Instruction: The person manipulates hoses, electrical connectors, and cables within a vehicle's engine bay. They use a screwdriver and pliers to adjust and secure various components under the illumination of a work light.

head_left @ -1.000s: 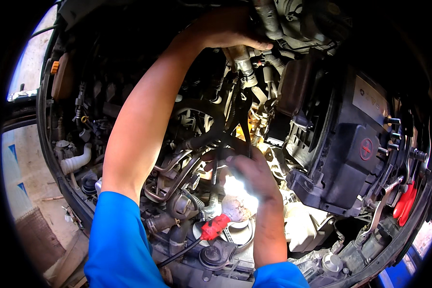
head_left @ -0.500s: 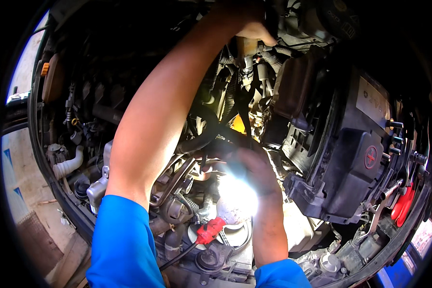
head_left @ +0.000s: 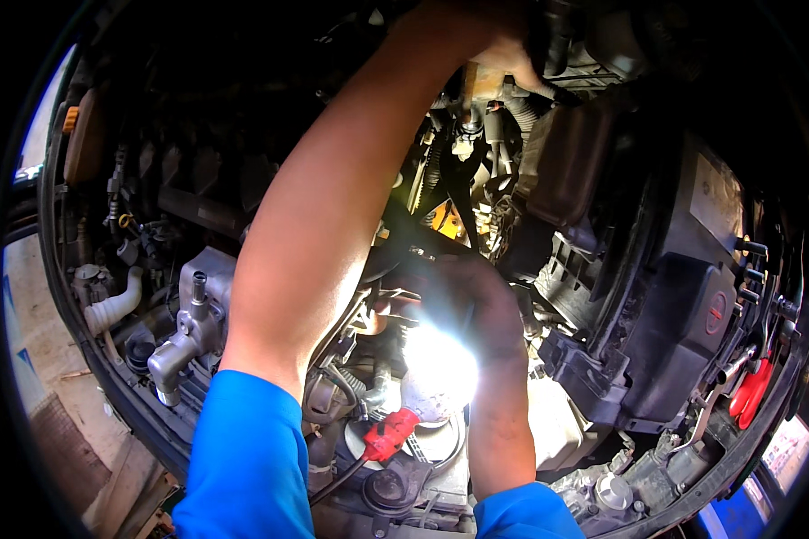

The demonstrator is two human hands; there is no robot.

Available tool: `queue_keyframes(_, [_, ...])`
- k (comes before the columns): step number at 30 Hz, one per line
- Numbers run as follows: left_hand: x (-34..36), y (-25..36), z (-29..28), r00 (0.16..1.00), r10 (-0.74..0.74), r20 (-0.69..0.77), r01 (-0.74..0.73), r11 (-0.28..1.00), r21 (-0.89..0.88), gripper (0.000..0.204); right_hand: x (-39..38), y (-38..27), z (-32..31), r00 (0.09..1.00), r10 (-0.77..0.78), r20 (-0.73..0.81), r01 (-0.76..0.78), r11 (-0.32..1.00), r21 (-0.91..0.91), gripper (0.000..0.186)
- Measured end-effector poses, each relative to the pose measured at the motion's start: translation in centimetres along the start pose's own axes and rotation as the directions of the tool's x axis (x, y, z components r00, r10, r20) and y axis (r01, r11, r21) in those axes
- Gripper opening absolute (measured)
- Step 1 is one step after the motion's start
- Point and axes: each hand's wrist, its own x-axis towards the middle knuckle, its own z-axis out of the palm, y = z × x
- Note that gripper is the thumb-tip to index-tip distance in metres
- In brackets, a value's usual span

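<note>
The left hand (head_left: 503, 49) is being reached further up into the engine bay than a second ago, its fingers being curled around a dark hose (head_left: 548, 40) at the top edge; how tightly it is closed cannot be told. The right hand (head_left: 472, 287) is being kept low among the belts (head_left: 422, 180), in shadow, so its grip cannot be told. A bright glare (head_left: 440, 364) is being thrown just below it. The red connector (head_left: 388, 434) is being left lying below, apart from both hands, as before.
</note>
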Motion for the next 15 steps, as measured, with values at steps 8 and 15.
queue_keyframes(8, [-0.4,-1.1,0.5,0.999,0.051,-0.015,-0.052,0.997,-0.062,0.055,-0.4,0.5,-0.1,0.974,-0.020,-0.226,0.010,0.999,-0.046,0.044])
queue_keyframes(15, [-0.2,-1.2,1.0,0.999,0.033,-0.040,-0.034,0.999,-0.031,0.058,0.0,1.3,1.5,0.853,-0.145,-0.502,0.065,0.983,-0.174,0.042])
